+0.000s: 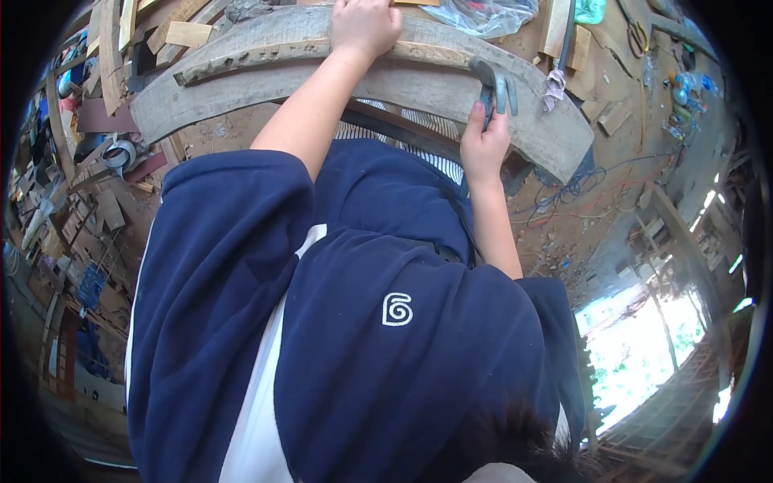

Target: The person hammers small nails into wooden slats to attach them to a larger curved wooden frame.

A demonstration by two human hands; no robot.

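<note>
My right hand [485,150] is closed round a claw hammer [488,78], gripping it close below the metal head. The hammer's handle is mostly hidden by the hand. My left hand [365,29] lies at the top edge of the view, over a broad, curved grey wooden plank [555,121]. Its fingers look curled, but their tips are cut off, so what they hold cannot be made out. A narrow wooden strip [278,51] runs along the plank and passes by my left wrist.
Wood offcuts [189,34] lie at the upper left. Clear plastic sheeting [487,16] sits beyond the plank, with pliers or scissors [636,36] at the upper right. Thin cables [576,189] trail over the dirt floor on the right. A metal can [118,155] stands at the left.
</note>
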